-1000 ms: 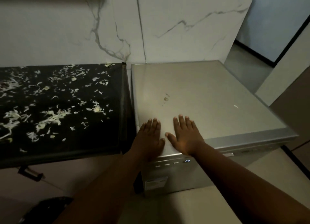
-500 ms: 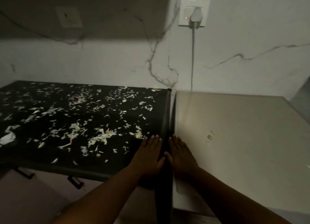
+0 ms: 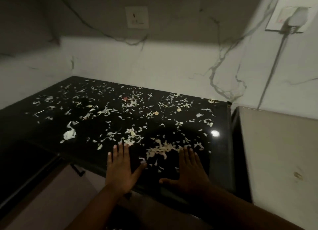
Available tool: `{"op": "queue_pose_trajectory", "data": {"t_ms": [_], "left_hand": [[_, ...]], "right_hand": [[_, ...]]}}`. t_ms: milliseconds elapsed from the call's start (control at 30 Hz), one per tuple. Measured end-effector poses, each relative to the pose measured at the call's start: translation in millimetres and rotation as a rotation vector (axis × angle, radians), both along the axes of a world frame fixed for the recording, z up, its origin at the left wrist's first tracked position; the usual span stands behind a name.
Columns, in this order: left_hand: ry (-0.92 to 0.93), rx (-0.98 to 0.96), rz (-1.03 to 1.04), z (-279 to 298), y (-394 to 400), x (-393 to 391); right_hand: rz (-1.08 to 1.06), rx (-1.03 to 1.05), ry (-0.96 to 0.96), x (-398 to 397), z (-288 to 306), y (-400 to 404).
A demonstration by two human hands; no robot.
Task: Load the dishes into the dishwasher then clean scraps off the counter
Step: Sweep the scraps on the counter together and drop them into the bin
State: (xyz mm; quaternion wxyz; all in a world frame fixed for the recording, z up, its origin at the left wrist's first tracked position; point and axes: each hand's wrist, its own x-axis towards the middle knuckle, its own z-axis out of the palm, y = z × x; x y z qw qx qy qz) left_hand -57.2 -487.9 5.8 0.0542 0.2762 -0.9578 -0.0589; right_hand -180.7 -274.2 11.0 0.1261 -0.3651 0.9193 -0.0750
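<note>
Both hands, left hand (image 3: 120, 167) and right hand (image 3: 189, 171), lie flat with fingers spread at the counter (image 3: 25, 119) front edge, bracketing a scrap clump (image 3: 160, 149), I'd guess to rake the scraps (image 3: 130, 104) scattered right to the back edge, dishwasher (image 3: 278, 152) beside its right edge.

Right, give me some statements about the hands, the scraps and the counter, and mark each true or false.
1. Both hands lie flat and open on the counter. True: the left hand and right hand have their fingers spread, holding nothing.
2. The counter has been wiped clean. False: pale scraps are scattered over most of it.
3. A clump of scraps lies between the two hands. True.
4. The counter is white. False: it is black; the wall behind is white marble.
5. A plate sits on the counter. False: only scraps show there.
6. A plug sits in the socket at upper right. True.
</note>
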Motion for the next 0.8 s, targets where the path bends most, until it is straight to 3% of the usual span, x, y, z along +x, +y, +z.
{"op": "queue_pose_trajectory", "data": {"t_ms": [200,433,633,700,800], "left_hand": [[0.000,0.092,-0.100,-1.9,-70.7,-17.1],[0.061,0.135,-0.364,-4.6,-93.4,-68.2],[0.406,0.229,-0.524,-4.8,-102.7,-69.9],[0.460,0.237,-0.491,-3.6,-113.0,-56.8],[0.438,0.184,-0.411,-2.5,-147.8,-32.5]], "right_hand": [[-0.084,0.049,0.030,8.5,5.0,-89.9],[-0.230,-0.035,0.098,-2.8,2.6,-158.6],[-0.368,-0.250,0.047,-10.7,10.8,-162.4],[-0.273,-0.209,0.121,-1.7,18.6,-162.0],[0.088,-0.114,0.211,21.7,24.3,-178.7]]}}
